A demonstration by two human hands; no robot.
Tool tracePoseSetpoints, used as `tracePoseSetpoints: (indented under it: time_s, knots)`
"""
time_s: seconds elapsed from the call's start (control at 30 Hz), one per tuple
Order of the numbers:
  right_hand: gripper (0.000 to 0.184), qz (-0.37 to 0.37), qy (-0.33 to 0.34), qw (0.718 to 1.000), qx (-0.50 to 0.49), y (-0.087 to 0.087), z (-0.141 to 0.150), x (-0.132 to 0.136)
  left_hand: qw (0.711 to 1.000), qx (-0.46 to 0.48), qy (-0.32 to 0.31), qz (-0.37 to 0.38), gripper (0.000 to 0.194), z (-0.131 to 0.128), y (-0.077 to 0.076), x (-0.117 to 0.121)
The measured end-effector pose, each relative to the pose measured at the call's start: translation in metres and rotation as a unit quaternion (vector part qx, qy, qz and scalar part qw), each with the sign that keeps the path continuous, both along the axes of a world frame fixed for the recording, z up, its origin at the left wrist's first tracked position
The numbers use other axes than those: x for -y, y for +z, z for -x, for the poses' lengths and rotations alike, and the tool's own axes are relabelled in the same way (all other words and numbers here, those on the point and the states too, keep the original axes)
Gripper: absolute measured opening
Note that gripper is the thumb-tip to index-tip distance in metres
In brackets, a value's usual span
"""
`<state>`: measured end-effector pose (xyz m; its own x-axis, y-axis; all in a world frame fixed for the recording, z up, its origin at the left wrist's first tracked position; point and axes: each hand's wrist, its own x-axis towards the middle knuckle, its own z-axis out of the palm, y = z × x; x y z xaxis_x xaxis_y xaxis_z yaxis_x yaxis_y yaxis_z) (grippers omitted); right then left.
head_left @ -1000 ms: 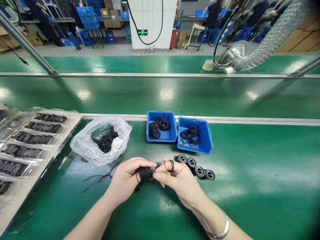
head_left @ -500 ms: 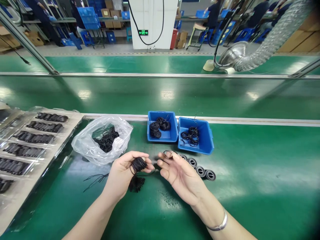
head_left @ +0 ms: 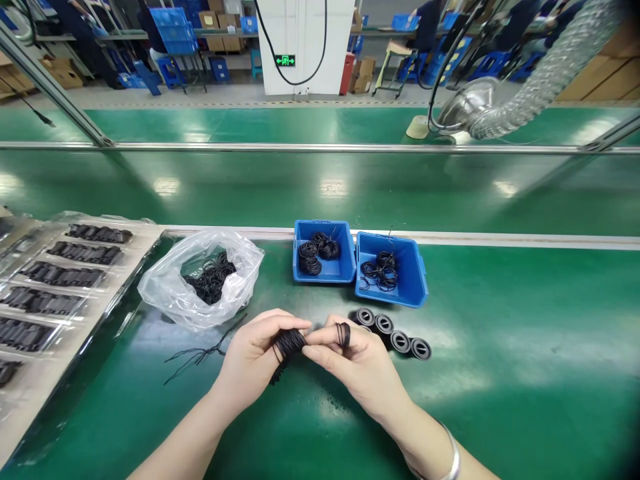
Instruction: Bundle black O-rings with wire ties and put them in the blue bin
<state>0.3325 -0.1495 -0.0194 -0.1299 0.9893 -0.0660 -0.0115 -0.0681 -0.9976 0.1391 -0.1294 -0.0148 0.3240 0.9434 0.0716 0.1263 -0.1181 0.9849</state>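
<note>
1. My left hand (head_left: pixel 253 353) has its fingers closed around a thick bundle of thin black rubber loops (head_left: pixel 289 344), held over the green desk (head_left: pixel 500 400).
2. My right hand (head_left: pixel 357 360) pinches a few more loops (head_left: pixel 343 335) between its fingers, with its fingertips just beside the bundle.
3. Two blue bins (head_left: pixel 345 270) of loops stand side by side ahead of my hands.
4. A clear plastic bag (head_left: pixel 163 293) of loops lies to the left; four round black parts (head_left: pixel 400 341) sit in a row just beyond my right hand.
</note>
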Motion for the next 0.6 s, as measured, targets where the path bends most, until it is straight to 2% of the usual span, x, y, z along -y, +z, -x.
tracePoseSetpoints:
  time_s: [0.1, 0.27, 0.37, 0.5, 0.6]
  knots:
    - [0.013, 0.021, -0.003, 1.000, -0.007, -0.0007, -0.0016, -0.0007, 1.000, -0.024, 0.000, -0.010, 0.018, 0.0015, -0.0011, 0.0002]
    - [0.026, 0.117, 0.018, 0.982, -0.144, 0.0010, -0.0014, -0.0033, 1.000, -0.005, -0.015, 0.010, 0.019, 0.0009, -0.0005, -0.0019]
    - [0.030, 0.148, 0.033, 0.968, -0.199, 0.0022, -0.0003, -0.0032, 1.000, 0.002, -0.012, 0.004, 0.018, -0.0001, 0.0014, -0.0025]
    - [0.025, 0.153, 0.034, 0.966, -0.206, 0.0030, 0.0001, -0.0033, 1.000, 0.013, -0.012, 0.000, 0.018, -0.0010, 0.0019, -0.0008]
    - [0.029, 0.128, 0.024, 0.977, -0.171, 0.0041, -0.0001, -0.0040, 1.000, -0.006, -0.009, -0.024, 0.019, -0.0011, 0.0004, 0.0009]
